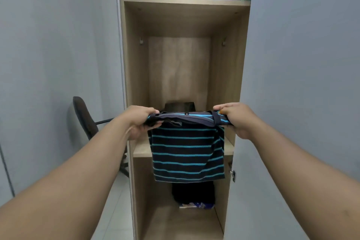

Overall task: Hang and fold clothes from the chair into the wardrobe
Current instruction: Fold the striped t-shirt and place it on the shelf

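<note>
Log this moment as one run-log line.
step: shelving | striped shirt: folded, held before middle shelf | left hand: gripping | right hand: gripping

From my feed I see soft, even, rather dim light with a cool cast, faint shadows inside the wardrobe (183,76), slight blur throughout, and wide-angle bending of the walls toward the edges.

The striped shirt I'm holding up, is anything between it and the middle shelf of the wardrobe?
Nothing blocks the way in. The striped shirt hangs from the left hand and right hand just in front of the open wardrobe. A dark folded garment already sits at the back of that middle shelf.
</note>
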